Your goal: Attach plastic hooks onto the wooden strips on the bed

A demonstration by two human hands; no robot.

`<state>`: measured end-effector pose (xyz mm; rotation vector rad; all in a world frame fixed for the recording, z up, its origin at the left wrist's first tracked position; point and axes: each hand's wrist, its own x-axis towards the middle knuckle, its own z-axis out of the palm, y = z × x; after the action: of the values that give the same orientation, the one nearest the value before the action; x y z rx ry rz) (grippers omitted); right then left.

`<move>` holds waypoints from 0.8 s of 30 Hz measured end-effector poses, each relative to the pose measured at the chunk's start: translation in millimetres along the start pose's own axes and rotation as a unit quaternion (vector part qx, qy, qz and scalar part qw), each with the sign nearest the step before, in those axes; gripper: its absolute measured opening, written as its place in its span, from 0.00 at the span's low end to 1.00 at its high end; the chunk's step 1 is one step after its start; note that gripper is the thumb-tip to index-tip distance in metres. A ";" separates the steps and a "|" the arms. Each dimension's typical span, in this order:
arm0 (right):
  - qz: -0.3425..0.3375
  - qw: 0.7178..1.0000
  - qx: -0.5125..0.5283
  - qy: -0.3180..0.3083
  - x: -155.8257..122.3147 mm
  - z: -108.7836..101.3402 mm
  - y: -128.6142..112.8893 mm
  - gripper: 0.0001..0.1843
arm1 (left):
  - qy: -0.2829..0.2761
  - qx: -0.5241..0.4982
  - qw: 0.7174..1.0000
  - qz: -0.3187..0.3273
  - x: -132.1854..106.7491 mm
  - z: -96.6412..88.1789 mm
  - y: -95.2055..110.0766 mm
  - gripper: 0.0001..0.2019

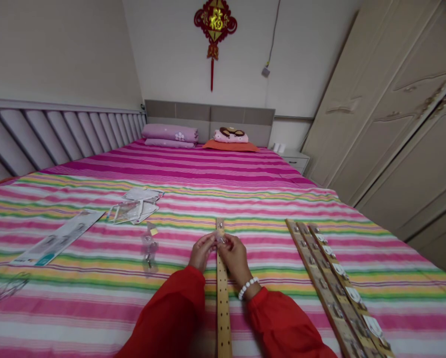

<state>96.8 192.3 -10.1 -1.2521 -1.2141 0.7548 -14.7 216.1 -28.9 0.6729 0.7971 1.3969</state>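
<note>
A long, narrow wooden strip (223, 308) with rows of small holes lies lengthwise on the bed in front of me. Near its far end, my left hand (202, 252) and my right hand (236, 257) meet with fingers pinched on a small clear plastic piece with a shiny part (221, 239). The fingers partly cover it, and I cannot tell whether it touches the wood. Just beyond my fingertips, another small shiny piece (220, 225) sits on the strip. To the left lie several similar clear pieces (149, 251) in a row.
Wooden strips (319, 283) bearing shiny pieces and white loops lie at right. Flat plastic packets (136, 206), a long card package (60, 237) and scissors (11, 287) are at left. Striped cloth (185, 199) covers the bed; a wardrobe (387, 129) stands at right.
</note>
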 end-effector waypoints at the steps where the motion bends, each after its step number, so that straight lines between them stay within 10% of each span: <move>1: -0.017 0.999 -0.029 0.002 -0.7 -0.5 -0.6 0.16 | 0.002 0.012 1.000 0.003 1.1 -1.2 -1.9 0.21; 24: -0.008 0.972 -0.221 0.073 -3.6 6.4 -1.1 0.10 | 0.022 0.119 0.992 0.041 -2.4 4.7 -0.2 0.24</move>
<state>89.6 190.5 -10.7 -1.6277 -1.3099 0.3782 -10.8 213.9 -26.1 0.8697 0.9900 1.4064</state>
